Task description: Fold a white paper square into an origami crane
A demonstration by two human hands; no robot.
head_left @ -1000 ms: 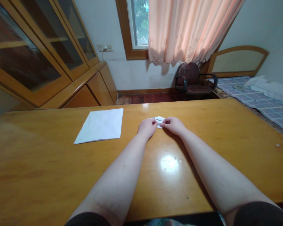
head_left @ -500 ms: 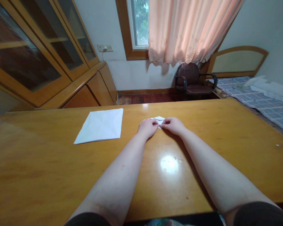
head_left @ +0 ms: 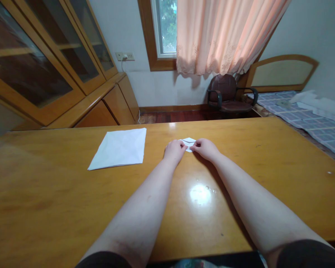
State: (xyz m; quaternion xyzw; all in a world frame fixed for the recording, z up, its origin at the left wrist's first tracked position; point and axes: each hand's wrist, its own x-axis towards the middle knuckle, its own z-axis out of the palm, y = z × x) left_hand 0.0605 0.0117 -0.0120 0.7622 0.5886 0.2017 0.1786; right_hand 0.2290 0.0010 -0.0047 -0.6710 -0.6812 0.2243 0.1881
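Observation:
A small folded piece of white paper [head_left: 188,141] lies near the far edge of the wooden table [head_left: 72,208], with crease lines and a raised flap showing. My left hand [head_left: 175,149] grips its left side, thumb and fingers pinched together. On the opposite side my right hand [head_left: 205,149] pinches the right part of the same paper. Both hands rest low at the tabletop, a narrow gap between their fingertips. My fingers hide the paper's side edges.
White square sheets [head_left: 120,149] lie stacked on the table to the left. Beyond the table stand a brown office chair [head_left: 225,93] and a glass-door cabinet [head_left: 80,96]. A bed [head_left: 309,119] with a checked cover is at the right.
My fingertips have drawn slightly apart along the near part of the folded paper, so a bit more of it shows between them. The stacked sheets have stayed put.

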